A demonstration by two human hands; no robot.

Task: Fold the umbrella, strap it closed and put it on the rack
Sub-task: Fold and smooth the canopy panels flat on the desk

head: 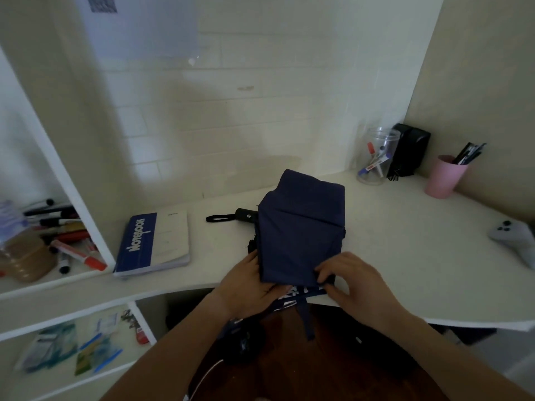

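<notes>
Navy umbrella [301, 227] lies on the white desk [390, 227], canopy gathered into flat folded panels, near end at the desk's front edge in front of me. Black handle [246, 214] sticks out to the left from under the fabric, its wrist loop [220, 218] lying flat on the desk. My left hand [246, 287] is at the near left corner of the folds, fingers tucked under and against the cloth; whether they grip it or only prop it, cannot tell. My right hand [350, 280] is at the near right corner, fingers curled, thumb and fingertips pinching the fabric edge. The closing strap [307, 316] hangs loose off the desk edge between my hands, down over my lap, not fastened. Printed white lettering shows on the fabric just below the fold line; unreadable. Elsewhere on the desk: blue notebook [153, 244] well left of the umbrella, clear jar of markers [376, 157] and a black box [409, 149] at the back right, pink cup with pens [444, 178] near the right wall, grey game controller [515, 235] at the far right edge. Shelf [52, 280] to my left holds markers and a brown jar [26, 256]; lower shelf has packets, blurred.
</notes>
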